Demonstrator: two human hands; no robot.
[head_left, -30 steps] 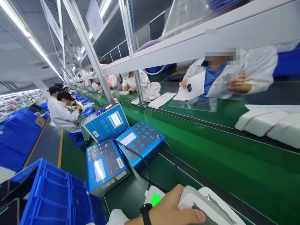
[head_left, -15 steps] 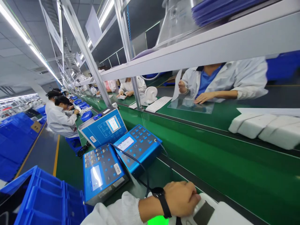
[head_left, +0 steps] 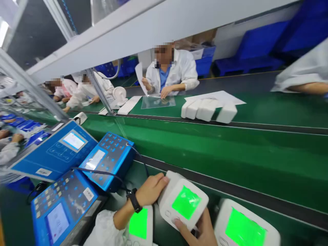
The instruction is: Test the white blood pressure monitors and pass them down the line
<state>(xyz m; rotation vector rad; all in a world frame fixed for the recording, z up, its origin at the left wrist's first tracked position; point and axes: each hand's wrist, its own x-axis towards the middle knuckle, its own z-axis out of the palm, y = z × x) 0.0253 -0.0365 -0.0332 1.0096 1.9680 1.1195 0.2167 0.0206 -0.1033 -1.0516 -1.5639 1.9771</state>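
A white monitor with a bright green screen and round buttons is tilted up between my hands at the bottom centre. My left hand, with a black watch on the wrist, grips its upper left edge. At the lower edge my right hand holds it, thumb by a button and fingers partly hidden beneath. Another white monitor with a green screen lies under my left forearm, partly covered. To the right of my right hand is a third white monitor, also green-screened.
Blue testers with keypads and screens, such as the nearest tester, stand at the left with dark cables. A green conveyor belt runs beyond. Across it, a co-worker handles a clear sheet near several white blocks. A shelf crosses above.
The view has swung right and down. My right hand has come into view. My left hand, earlier closed over a white device at the bottom edge, now grips the raised monitor's side.
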